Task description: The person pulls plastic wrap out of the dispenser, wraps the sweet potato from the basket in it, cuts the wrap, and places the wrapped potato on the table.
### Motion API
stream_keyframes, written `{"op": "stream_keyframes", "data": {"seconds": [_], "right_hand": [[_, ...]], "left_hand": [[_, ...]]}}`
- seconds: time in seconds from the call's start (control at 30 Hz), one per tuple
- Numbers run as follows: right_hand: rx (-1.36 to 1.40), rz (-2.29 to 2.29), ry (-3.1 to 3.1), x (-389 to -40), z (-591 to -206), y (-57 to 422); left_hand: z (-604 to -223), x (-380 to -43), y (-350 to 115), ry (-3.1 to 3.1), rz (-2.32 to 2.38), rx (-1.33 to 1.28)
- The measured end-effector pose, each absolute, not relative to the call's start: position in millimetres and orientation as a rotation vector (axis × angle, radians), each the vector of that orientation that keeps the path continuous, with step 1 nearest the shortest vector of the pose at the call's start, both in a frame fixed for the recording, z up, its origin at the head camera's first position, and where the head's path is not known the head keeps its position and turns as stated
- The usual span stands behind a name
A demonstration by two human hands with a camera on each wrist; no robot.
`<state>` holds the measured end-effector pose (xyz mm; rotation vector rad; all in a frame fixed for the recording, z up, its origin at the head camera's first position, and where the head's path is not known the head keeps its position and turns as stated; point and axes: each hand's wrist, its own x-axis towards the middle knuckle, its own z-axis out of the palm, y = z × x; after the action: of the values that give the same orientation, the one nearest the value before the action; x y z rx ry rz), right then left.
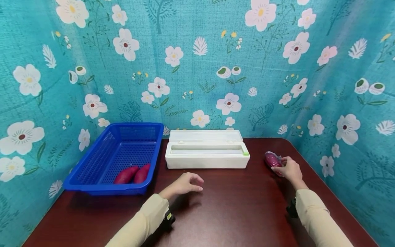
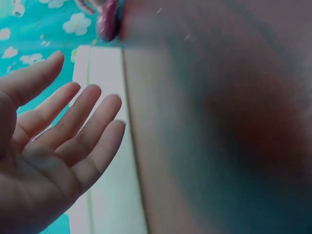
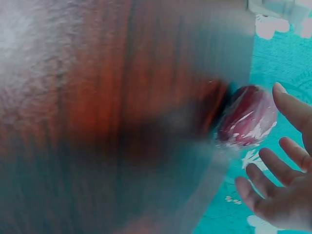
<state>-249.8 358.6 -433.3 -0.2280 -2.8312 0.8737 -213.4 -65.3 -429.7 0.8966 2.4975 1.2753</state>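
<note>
At the table's right side lies a red sweet potato (image 1: 273,162) in clear plastic film; its shiny wrap shows on the sweet potato (image 3: 247,117) in the right wrist view. My right hand (image 1: 290,171) is right beside it, thumb and fingers spread apart in the right wrist view; whether a fingertip touches the film I cannot tell. Over the middle of the table hovers my left hand (image 1: 185,184), fingers loosely bent and holding nothing. Just beyond it stands a white cling film dispenser (image 1: 206,162), lid (image 1: 206,136) raised, a pale roll visible inside.
A blue plastic basket (image 1: 106,188) stands at the left, with two red sweet potatoes (image 1: 126,175) in its near right corner. A floral teal curtain (image 1: 191,92) hangs behind and on both sides of the dark red-brown table (image 1: 228,206). The dispenser has a green piece (image 1: 246,153) at its right end.
</note>
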Motion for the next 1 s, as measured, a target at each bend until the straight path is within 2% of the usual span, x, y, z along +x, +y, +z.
{"op": "stream_keyframes", "data": {"seconds": [0.13,0.33,0.7,1.0], "right_hand": [[-0.124,0.805,-2.72,-251,-422,346],[0.016,0.925,-2.457,-264,-411,315],[0.289,1.782,-2.284,-289,-404,234],[0.124,1.603,-2.509,-297,-413,215]], "left_hand": [[-422,-223,-71,2.625,1.36,0.859],[-407,-239,-78,2.785,1.505,0.658],[-407,-267,-76,3.051,1.586,0.518],[-413,-273,-79,3.052,1.606,0.409]]}}
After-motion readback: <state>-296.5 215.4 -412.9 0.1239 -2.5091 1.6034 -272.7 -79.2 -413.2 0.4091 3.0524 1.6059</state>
